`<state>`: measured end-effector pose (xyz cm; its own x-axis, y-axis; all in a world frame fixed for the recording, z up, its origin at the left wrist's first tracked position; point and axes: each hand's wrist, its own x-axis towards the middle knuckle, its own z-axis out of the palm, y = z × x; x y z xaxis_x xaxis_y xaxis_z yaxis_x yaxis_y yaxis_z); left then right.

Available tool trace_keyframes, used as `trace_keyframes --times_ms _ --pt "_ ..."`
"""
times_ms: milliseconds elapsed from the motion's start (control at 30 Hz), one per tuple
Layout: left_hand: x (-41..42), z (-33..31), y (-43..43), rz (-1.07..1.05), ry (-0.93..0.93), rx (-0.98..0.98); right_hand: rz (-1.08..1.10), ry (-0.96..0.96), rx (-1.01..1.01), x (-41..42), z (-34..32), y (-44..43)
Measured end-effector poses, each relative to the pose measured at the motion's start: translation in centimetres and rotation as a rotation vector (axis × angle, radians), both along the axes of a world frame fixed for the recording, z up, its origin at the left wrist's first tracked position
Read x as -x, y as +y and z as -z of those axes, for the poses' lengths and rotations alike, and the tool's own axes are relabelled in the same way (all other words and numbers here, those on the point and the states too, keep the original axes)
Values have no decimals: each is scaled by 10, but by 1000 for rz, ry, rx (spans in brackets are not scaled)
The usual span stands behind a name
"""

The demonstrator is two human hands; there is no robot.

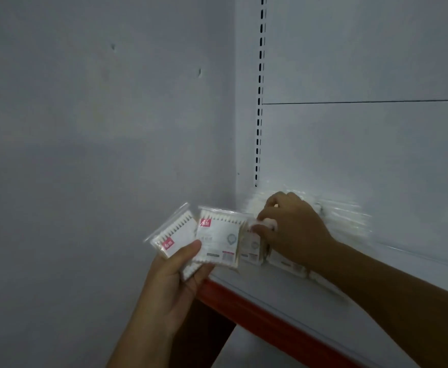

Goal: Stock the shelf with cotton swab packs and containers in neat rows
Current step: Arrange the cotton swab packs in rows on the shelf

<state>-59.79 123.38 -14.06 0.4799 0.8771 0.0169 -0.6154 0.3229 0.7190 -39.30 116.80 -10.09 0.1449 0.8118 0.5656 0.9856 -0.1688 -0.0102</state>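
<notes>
My left hand [176,277] grips two clear cotton swab packs with red labels, one pack [171,235] fanned to the left and another [217,235] to the right, held just off the shelf's left end. My right hand [292,229] reaches onto the white shelf [284,293] and pinches a swab pack [252,245] standing at the left end of a row. More packs [347,221] stand behind the hand against the back panel, blurred. Further packs [292,265] lie under my right wrist.
The shelf has a red-orange front edge [257,312] and a white back panel [363,155] with a slotted upright [259,102]. A plain grey wall [98,155] is to the left. A dark support [204,335] runs below the shelf's left end.
</notes>
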Motion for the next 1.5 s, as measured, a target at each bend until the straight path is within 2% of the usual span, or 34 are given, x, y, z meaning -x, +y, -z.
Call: trace_keyframes --times_ms 67,133,200,267,300,400,433,500,567,633,700,800,900,933,1000,1067,1133,1167,1267,1300,1333,1433,1467,1500 --pt "-19 -4 6 73 8 -19 -142 340 -80 2 -20 -10" --pt "-40 -10 12 143 -16 -81 -234 667 -16 6 -42 -20" --pt "-59 -15 15 202 -45 -165 -239 765 -26 10 -49 -29" --pt "-74 -16 15 230 -46 -237 -182 735 -157 11 -49 -36" --pt "-81 -15 15 235 -37 -258 -158 782 -220 12 -49 -39" --pt "-93 -8 17 255 -22 -280 -136 1111 -225 14 -50 -47" --pt "-95 -7 18 265 -2 -293 -99 1131 -173 14 -52 -48" --pt "-96 -8 20 286 68 -351 22 964 -120 12 -52 -50" --pt "-93 -8 24 286 102 -356 110 830 -198 9 -49 -53" --pt "-85 -11 35 254 51 -273 151 786 -278 8 -41 -59" --pt "-76 -18 48 276 -17 -202 190 657 -259 11 -24 -61" --pt "-66 -26 54 421 -12 -124 217 381 -238 16 9 -53" --pt "-66 -29 47 531 28 -70 277 21 -135 18 23 -45" --pt "-68 -29 44 532 57 -80 289 -38 -125 18 22 -46" --pt "-73 -29 42 494 124 -139 288 11 -208 21 11 -50" --pt "-79 -33 37 469 187 -286 241 250 -341 29 -14 -56" --pt "-87 -42 26 490 254 -500 155 495 -316 32 -42 -61" --pt "-92 -47 18 515 299 -598 140 536 -241 32 -55 -64" --pt "-101 -59 9 600 354 -852 205 431 -115 26 -75 -79" --pt "-102 -59 13 571 332 -1013 254 413 -128 21 -75 -88" --pt "-101 -56 21 504 359 -1266 301 415 -137 16 -71 -99" --pt "-103 -32 43 345 799 -2093 388 468 -72 6 -42 -119" --pt "-105 -23 46 299 924 -2256 415 467 -45 6 -29 -120" --pt "-108 -17 47 255 988 -2330 440 457 -33 5 -16 -119"
